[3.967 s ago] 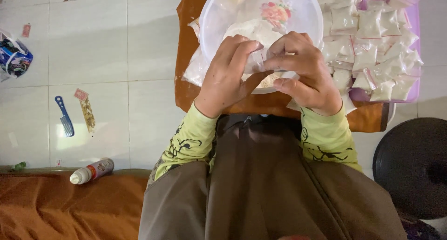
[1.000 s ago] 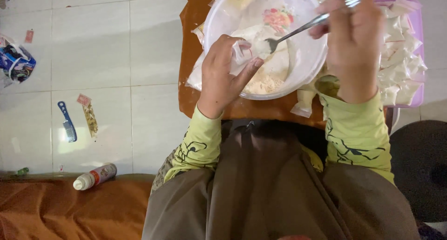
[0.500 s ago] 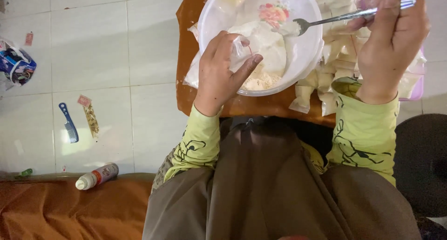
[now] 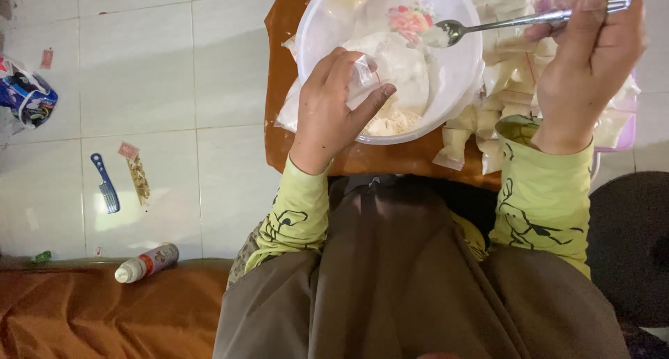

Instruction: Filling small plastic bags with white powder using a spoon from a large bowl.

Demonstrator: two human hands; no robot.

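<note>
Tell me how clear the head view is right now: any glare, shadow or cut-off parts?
Head view: even, soft light; mild sheen on the floor tiles. The spoon in the right hand is sharp; the left hand pinches a small clear bag. The white bowl is cropped at the top edge.

- A blue comb was seen lying on the white tiled floor.
- A small sachet strip was placed just beside the comb.
- A white bottle was laid on its side at the edge of an orange cloth.
- A crumpled blue wrapper was left at the far left.
- A dark round stool was seen at the right.
</note>
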